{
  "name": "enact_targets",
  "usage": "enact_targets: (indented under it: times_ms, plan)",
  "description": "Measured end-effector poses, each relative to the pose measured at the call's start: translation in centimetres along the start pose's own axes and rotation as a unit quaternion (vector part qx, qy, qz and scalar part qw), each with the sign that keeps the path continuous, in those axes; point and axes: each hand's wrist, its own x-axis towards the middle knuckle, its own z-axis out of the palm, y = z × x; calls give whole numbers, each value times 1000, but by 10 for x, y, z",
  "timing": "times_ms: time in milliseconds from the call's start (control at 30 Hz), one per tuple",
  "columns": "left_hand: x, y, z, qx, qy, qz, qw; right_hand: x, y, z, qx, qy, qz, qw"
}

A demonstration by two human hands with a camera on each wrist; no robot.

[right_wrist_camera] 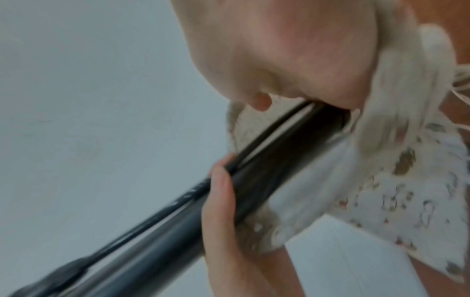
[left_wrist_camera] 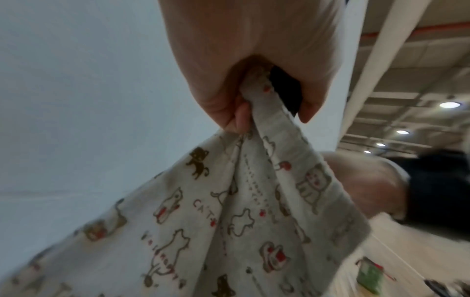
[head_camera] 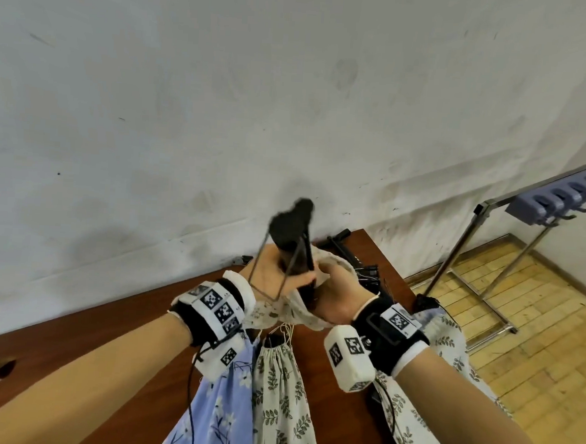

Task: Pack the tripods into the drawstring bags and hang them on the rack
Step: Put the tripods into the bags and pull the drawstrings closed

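Observation:
A black tripod [head_camera: 292, 232] sticks up out of the mouth of a cream cat-print drawstring bag [head_camera: 298, 313], above the brown table [head_camera: 106, 340]. My left hand [head_camera: 274, 277] grips the tripod's shaft [left_wrist_camera: 284, 90] together with a fold of the bag [left_wrist_camera: 254, 201]. My right hand [head_camera: 340, 293] pinches the bag's rim [right_wrist_camera: 396, 112] close beside the tripod shaft [right_wrist_camera: 254, 180]. In the right wrist view my left hand's fingers [right_wrist_camera: 221, 211] wrap the shaft. The tripod's lower end is hidden inside the bag.
A blue floral bag [head_camera: 228, 410] and a leaf-print bag [head_camera: 283, 413] hang over the table's near edge; another leaf-print bag [head_camera: 447, 361] lies to the right. More black tripods [head_camera: 354, 256] lie at the table's far end. A metal rack with blue hooks [head_camera: 560, 200] stands at the right.

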Motion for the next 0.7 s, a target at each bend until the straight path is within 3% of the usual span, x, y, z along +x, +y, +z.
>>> enact_targets:
  times_ms: [100, 167, 233, 267, 333, 367, 433, 500, 600, 700]
  plan:
    - [8, -9, -19, -55, 4, -17, 998, -14, -19, -12, -108, -20, 36, 993]
    - [9, -14, -27, -85, 19, -19, 996, -27, -36, -17, -164, -12, 9, 986]
    - [7, -12, -26, -99, 18, -12, 995, -28, -45, -22, -215, 91, -87, 969]
    - [7, -9, -25, -94, 13, -13, 995, -28, -47, -27, -250, 162, -135, 945]
    - [11, -6, -22, -79, 4, -19, 997, -25, -47, -36, -288, 255, -172, 907]
    - [12, -5, -21, -76, 6, -22, 997, -26, -44, -36, -302, 253, -138, 909]
    - [16, -4, -16, -72, 4, -37, 997, -30, -34, -33, -348, 179, -27, 920]
    - [22, -7, -11, -60, 19, -70, 996, -25, -25, -37, -347, 136, 10, 928]
    - [29, -19, -3, -35, 16, -92, 995, -14, -22, -46, -301, 177, -96, 932]
    - [27, -24, 9, -2, -7, -115, 993, -21, -30, -38, -296, 167, -163, 926]
